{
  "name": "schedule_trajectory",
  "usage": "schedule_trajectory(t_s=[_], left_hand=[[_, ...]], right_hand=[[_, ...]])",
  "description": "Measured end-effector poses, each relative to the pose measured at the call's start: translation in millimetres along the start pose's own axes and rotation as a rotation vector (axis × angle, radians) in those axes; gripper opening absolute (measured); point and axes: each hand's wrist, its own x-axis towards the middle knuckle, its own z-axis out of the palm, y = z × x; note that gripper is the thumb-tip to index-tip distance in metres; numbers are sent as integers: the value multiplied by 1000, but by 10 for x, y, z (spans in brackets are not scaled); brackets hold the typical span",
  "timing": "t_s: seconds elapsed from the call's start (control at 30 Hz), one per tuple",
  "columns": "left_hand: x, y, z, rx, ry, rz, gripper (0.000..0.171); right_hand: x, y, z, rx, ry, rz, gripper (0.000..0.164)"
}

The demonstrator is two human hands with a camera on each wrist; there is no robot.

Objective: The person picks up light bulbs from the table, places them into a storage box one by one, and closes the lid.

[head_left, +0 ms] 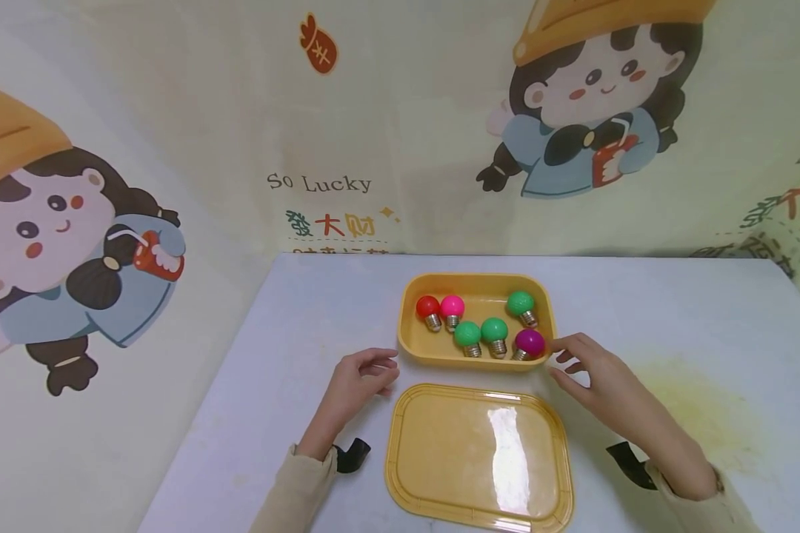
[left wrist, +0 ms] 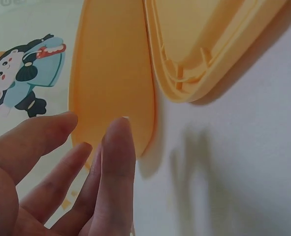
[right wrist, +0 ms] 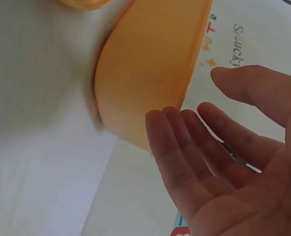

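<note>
A deep yellow box (head_left: 453, 360) holds several small light bulbs with metal screw bases. Inside it are a red bulb (head_left: 428, 306), a pink bulb (head_left: 452, 306), three green bulbs (head_left: 494, 330) and a purple bulb (head_left: 530, 341). In front of the box lies a shallow yellow lid (head_left: 440, 451), flat on the table. My left hand (head_left: 360, 379), fingers loosely bent, is by the box's front left corner with nothing in it. On the other side, my right hand (head_left: 596, 376) is at the front right corner, its fingers relaxed and holding nothing.
The white table (head_left: 240, 414) meets a wall covering (head_left: 427, 148) printed with cartoon figures at its back and left. Black straps (head_left: 353, 456) stick out at both wrists. A yellowish stain (head_left: 700, 407) marks the table on the right.
</note>
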Motion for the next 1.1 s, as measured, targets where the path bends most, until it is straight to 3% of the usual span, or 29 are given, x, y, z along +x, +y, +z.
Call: schedule_trajectory(t_s=[0.3,0.7,1.1], left_hand=[[-58,-72,45,37,-35,-9,34],[-132,-96,83,42,-69,40,33],[-116,-161,75,107,-96,60,29]], right_hand=[[-126,-13,83,-28,27,3,29],[-197,46,168,27,-255,170,33],[-202,129,227,109,-367,183,24]])
